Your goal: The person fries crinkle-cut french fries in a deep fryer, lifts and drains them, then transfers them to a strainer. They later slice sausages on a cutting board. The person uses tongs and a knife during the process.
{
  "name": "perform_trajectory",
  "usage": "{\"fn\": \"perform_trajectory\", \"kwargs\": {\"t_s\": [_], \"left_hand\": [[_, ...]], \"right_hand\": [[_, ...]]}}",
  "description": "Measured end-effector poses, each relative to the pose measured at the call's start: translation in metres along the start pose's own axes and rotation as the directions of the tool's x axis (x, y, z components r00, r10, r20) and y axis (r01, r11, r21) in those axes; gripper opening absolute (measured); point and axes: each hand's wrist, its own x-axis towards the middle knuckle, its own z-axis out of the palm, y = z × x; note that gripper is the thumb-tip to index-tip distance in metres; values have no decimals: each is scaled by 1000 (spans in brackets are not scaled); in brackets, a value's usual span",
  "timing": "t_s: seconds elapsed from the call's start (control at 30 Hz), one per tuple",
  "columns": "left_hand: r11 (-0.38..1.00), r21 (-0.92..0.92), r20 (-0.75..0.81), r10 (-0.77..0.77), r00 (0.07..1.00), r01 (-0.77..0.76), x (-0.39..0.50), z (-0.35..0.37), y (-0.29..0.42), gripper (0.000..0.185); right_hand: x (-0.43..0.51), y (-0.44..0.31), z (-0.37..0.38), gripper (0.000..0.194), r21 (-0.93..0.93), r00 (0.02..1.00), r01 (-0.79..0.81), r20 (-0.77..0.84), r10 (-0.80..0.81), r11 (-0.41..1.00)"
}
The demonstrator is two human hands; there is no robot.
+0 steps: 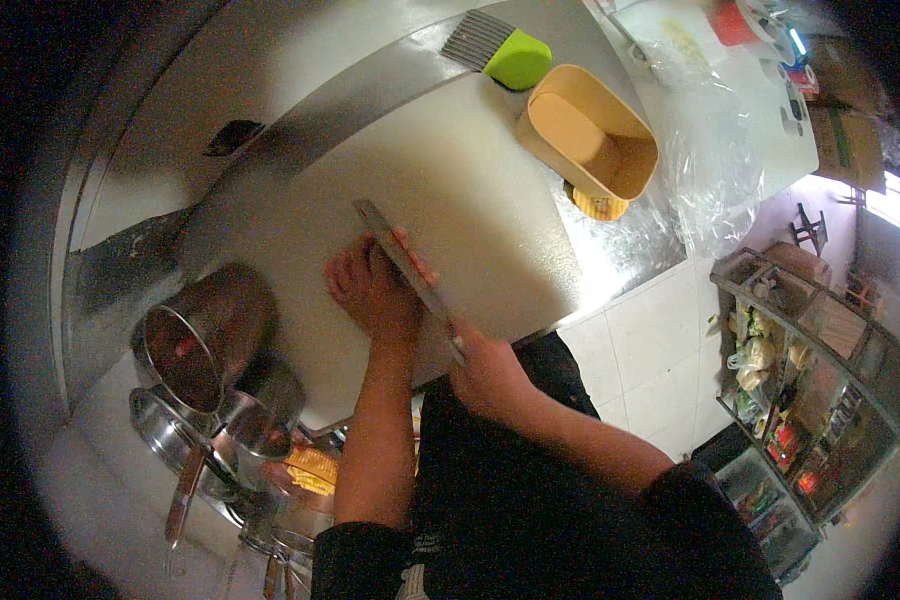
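On a large white cutting board [487, 187], my right hand [487, 367] is closed round the handle of a knife [405, 262], whose blade points up and to the left. Beside the blade, my left hand [375, 289] presses down with bent fingers on a pinkish piece of food [418, 262], mostly hidden under the hand and knife. What exactly the food is, I cannot tell. Past the board's upper right corner stands an open kraft paper box [592, 135], with a yellow ridged piece [601, 206] partly under its edge.
A crinkle cutter with a green handle [521, 60] lies at the board's far edge. At the left are a cylindrical metal strainer [210, 330], steel bowls [150, 420] and yellow crinkled slices [313, 471]. Clear plastic film [712, 150] lies at the right, above a shelf rack [817, 337] on the floor.
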Motion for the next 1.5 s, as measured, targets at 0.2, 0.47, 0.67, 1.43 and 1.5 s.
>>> {"fn": "perform_trajectory", "kwargs": {"t_s": [0.2, 0.47, 0.67, 1.43, 1.5], "left_hand": [[999, -32, -86, -5, 996, 2, 4, -4, 5, 22], [873, -262, 362, -307, 880, 412, 14, -22, 6, 20], [989, -83, 106, -112, 988, 121, 12, -15, 8, 21], [998, -40, 4, -48, 999, 48, 2, 1, 0, 23], [997, 34, 37, -66, 997, 65, 2, 4, -2, 24]], "right_hand": [[28, -8, -5, 45, 83, 994, 49, -102, -41, 995], [-26, -14, -16, 47, 17, 999, 39, -15, -39, 999], [-35, -10, -18, 50, 6, 994, -87, 60, 86, 996], [-35, -22, -12, 50, -20, 975, -197, 103, 198, 980], [-32, -21, -9, 49, -28, 988, -136, 77, 138, 990]]}}
